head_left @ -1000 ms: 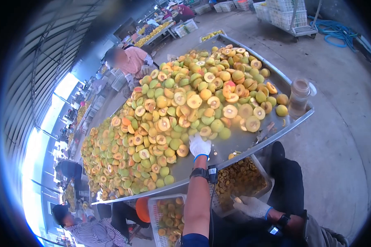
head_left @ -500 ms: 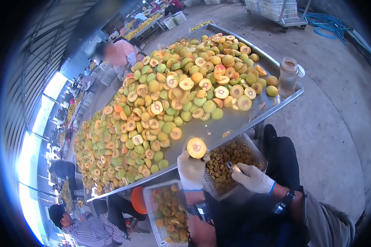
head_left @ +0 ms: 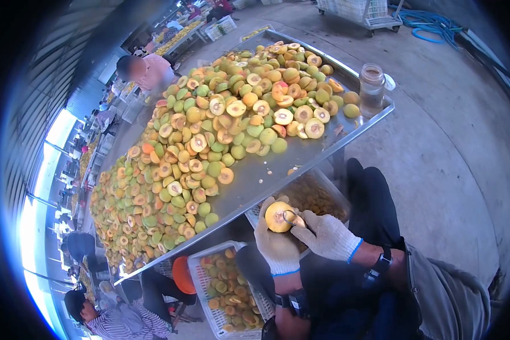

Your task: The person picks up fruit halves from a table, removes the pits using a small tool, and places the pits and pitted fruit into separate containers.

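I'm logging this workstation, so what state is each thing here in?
Fruit half: cut face exposed, held in the gloved left hand
Looped tool: gripped by the gloved right hand, loop at the cut face
Heaped fruit: many cut open
Jar: upright
Near crate: holding fruit
Blue hose: coiled

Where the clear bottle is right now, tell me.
In the head view, the clear bottle stands at the right-hand corner of the metal table, just right of the fruit pile.
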Demonstrator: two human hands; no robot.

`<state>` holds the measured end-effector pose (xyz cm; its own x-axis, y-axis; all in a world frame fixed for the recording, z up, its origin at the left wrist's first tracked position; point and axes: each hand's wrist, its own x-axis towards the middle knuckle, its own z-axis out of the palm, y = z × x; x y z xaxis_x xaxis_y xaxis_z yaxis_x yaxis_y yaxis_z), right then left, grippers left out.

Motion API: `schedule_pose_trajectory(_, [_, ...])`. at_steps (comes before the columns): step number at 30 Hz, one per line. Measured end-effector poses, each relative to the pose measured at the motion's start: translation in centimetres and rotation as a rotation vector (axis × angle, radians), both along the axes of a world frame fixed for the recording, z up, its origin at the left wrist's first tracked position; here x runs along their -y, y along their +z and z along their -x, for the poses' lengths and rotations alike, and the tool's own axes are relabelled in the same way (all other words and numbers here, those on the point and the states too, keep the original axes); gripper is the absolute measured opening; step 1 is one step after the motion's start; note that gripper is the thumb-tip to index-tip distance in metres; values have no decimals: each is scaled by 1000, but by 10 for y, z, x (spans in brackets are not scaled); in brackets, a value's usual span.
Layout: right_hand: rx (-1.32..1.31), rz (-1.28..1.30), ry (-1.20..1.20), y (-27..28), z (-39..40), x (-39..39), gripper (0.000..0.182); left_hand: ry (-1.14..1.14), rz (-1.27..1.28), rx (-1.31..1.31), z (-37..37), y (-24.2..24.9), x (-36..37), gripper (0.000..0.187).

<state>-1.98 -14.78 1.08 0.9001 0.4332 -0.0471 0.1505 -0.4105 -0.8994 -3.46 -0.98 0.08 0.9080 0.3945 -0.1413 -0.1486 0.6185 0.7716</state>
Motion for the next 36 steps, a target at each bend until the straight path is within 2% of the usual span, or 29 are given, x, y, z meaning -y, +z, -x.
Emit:
schedule_pose_trajectory(4, [57, 121, -2, 2, 1, 4, 41, -15, -127, -17, 3, 2, 7, 60])
schedule_pose_trajectory(6, [62, 113, -7, 1, 1, 4, 41, -21, 76, 93, 2, -4, 10, 60])
schedule_pose_trajectory(9, [56, 79, -8, -2, 2, 4, 41, 13, 155, 114, 2, -3, 14, 53])
schedule_pose_trajectory(15, [75, 47, 0, -1, 6, -1, 46, 133, 163, -47, -5, 5, 25, 40])
schedule_pose_trajectory(21, [68, 80, 2, -6, 11, -8, 45, 194, 114, -69, -5, 2, 25, 34])
schedule_pose_trajectory(25, [43, 91, 39, -9, 8, -8, 45, 227, 201, -70, -3, 1, 27, 36])
schedule_pose_trajectory(27, [59, 102, 49, -9, 7, -8, 44, 181, 135, -71, -2, -6, 22, 46])
schedule_pose_trajectory(33, [28, 99, 71, 5, 8, -5, 42, 123, 41, -39, 0, -10, 18, 51])
schedule_pose_trajectory(36, [35, 76, 49, -1, 9, -1, 40, 125, 107, -54, 1, -3, 25, 53])
